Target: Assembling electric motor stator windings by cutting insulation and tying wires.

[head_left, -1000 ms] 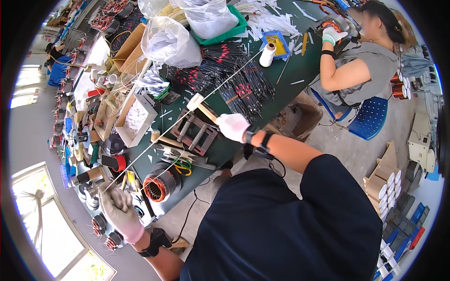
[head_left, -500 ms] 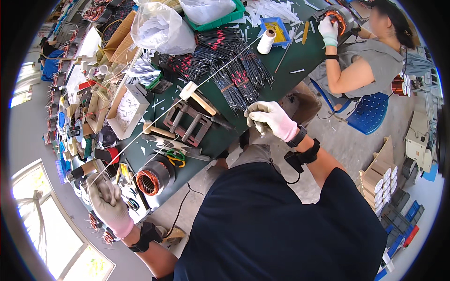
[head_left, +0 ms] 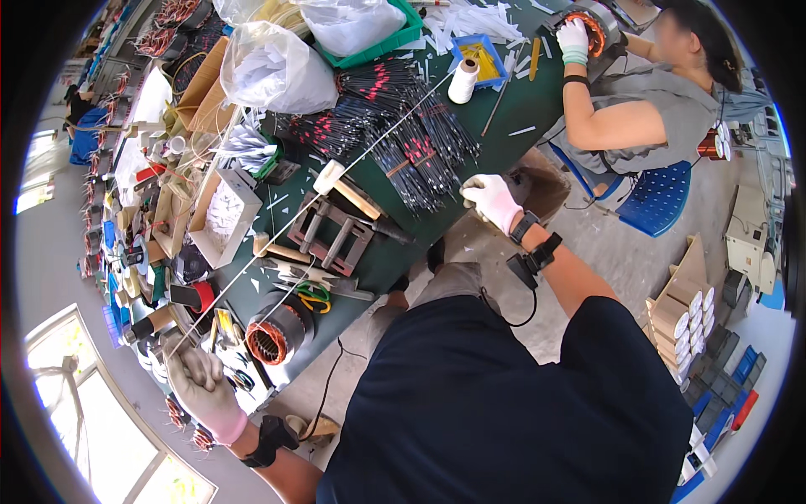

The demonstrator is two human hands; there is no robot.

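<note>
My left hand (head_left: pixel 204 393), in a pale work glove, is closed on the end of a white cord at the lower left. The cord (head_left: pixel 388 133) runs taut across the bench toward a white spool (head_left: pixel 463 82) at the far side. My right hand (head_left: pixel 494 202), also gloved, is closed off the bench's near edge, beside the tips of a bundle of black sleeved wires (head_left: pixel 416 164). Whatever its curled fingers may hold is hidden. Nearest my left hand lies a motor stator (head_left: pixel 281 329) with copper windings, with green-handled scissors (head_left: pixel 314 297) next to it.
On the green bench (head_left: pixel 525 105) lie a white-headed mallet (head_left: pixel 330 178), a metal clamp frame (head_left: pixel 332 235), a blue tray (head_left: pixel 483 60) and a bag of white strips (head_left: pixel 277 71). At the right a co-worker (head_left: pixel 630 109) handles another stator. A cardboard box (head_left: pixel 546 189) stands under the bench edge.
My right hand has moved slightly right and away from me, its fingers curling in more. My left hand has shifted a little down and right, still on the cord.
</note>
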